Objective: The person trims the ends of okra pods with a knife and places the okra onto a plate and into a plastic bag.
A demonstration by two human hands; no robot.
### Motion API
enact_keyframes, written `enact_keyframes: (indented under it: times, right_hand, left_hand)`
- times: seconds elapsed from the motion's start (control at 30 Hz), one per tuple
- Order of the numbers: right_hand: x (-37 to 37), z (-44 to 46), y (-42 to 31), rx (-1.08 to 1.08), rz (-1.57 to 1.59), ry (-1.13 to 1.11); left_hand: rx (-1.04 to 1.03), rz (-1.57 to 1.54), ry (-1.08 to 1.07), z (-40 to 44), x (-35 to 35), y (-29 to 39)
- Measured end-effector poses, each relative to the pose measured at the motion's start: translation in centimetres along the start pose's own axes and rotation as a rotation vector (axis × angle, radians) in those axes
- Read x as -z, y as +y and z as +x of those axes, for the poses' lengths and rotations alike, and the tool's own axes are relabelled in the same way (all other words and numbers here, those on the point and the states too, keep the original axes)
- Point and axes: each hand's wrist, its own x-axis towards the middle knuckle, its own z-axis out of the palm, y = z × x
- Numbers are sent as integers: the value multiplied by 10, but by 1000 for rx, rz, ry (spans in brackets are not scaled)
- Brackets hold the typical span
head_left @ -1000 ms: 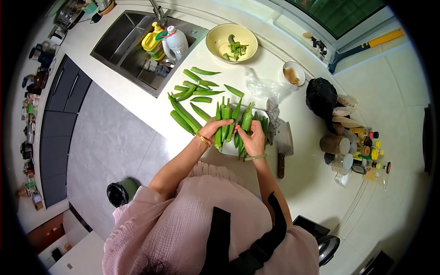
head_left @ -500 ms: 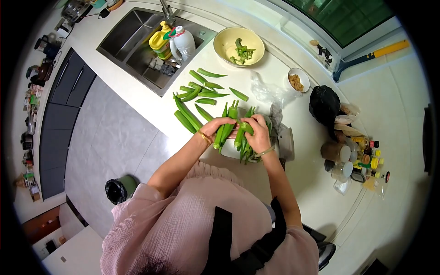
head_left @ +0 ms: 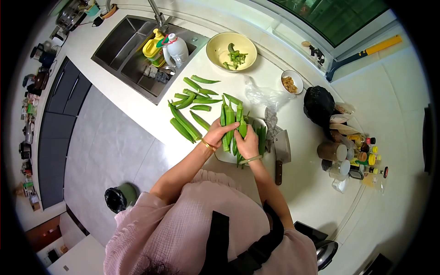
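Green okra [head_left: 230, 120] bunched in both hands, above white tray [head_left: 221, 157].
Step looks like gathering pods: left hand [head_left: 220, 133] wrapped round a bundle, thumb across it; right hand [head_left: 248, 144] just beside, pinching more, fingers partly hidden. Next move likely calls for a steady left grip so nothing slips. Pods long, ridged, tapered; cut ends can't tell. Loose pods [head_left: 185, 123] left on counter [head_left: 300, 183], knife [head_left: 282, 147] right.

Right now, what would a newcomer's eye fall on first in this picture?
Probably the bunched okra in the left hand and right hand, at the picture's centre. Next, the cleaver lies on the counter to their right. Beyond, near the sink, a pale yellow bowl holds green pieces.
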Motion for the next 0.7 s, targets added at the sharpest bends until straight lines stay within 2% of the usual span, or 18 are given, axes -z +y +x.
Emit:
enact_keyframes:
  times: [0.1, 0.17, 0.23, 0.37, 0.5, 0.57, 0.6, 0.7]
  right_hand:
    - [0, -4, 0, 77, 27, -41]
    - [3, -5, -4, 14, 82, -90]
    - [-1, -2, 6, -62, 360, -80]
    - [-12, 3, 19, -29, 240, 78]
    - [-15, 9, 24, 8, 315, 211]
    - [-17, 17, 28, -139, 678, 265]
    - [-18, 20, 26, -171, 751, 271]
    - [-23, 26, 16, -277, 685, 339]
  left_hand:
    - [-22, 8, 30, 3, 2, 3]
    - [-9, -12, 41, 5, 7, 4]
    - [33, -72, 62, 4, 9, 5]
    - [89, -91, 35, 4, 8, 4]
    - [106, -106, 43, 2, 4, 7]
    - [124, -91, 25, 0, 1, 5]
    - [125, -74, 0, -2, 0, 3]
    - [131, -12, -32, -1, -4, -3]
